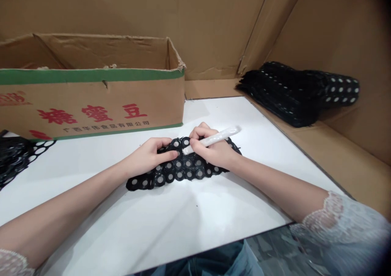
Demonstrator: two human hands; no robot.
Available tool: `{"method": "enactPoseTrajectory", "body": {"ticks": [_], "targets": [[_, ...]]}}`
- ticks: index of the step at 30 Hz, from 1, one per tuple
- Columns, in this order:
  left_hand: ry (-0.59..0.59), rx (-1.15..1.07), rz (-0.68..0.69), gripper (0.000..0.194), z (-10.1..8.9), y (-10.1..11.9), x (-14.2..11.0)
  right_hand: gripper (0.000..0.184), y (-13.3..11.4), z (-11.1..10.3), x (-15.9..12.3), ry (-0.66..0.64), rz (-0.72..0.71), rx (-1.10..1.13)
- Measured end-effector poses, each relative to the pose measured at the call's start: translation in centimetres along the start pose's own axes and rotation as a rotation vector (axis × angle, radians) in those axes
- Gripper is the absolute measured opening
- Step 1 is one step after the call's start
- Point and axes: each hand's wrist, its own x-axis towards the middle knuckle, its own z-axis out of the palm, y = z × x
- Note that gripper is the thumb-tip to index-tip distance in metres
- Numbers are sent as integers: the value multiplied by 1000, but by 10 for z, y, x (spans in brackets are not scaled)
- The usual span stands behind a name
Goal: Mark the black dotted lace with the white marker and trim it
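"Where's the dotted black sheet (179,174)?"

"Mid-bench (171,227), between the near and back edges, likely there so both hands reach it easily. The printed carton (122,99) stands along the back edge toward the left corner, perhaps to leave this working space free."

"And the left hand (146,158)?"

"Its thumb and forefinger are slightly apart, both touching the sheet, seemingly to steady it. Whether they pinch it, I can't tell."

"The right (215,150)?"

"Fingers closed around a white pen-like tool (224,133), gripped low like a pencil, probably for control. It slants, lower end at the sheet, beside the left thumb."
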Motion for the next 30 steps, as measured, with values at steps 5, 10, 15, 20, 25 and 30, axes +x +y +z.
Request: {"method": "enactPoseTrajectory", "body": {"ticks": [5, 10, 15, 20, 25, 30], "targets": [[50, -7, -18, 26, 3, 2, 0, 20, 0, 3, 0, -4, -137, -126], [96, 33, 18, 24, 7, 1, 2, 18, 4, 9, -1, 30, -144, -266], [66, 21, 52, 25, 8, -1, 2, 16, 7, 13, 2, 43, -178, -443], [84, 144, 73, 27, 5, -3, 3, 17, 5, 10, 2, 53, -140, -356], [68, 155, 78, 27, 3, -6, 2, 22, 2, -4, 3, -164, -58, -115], [90, 137, 75, 29, 3, -8, 2, 28, 2, -6, 3, -263, -14, -92]]}}
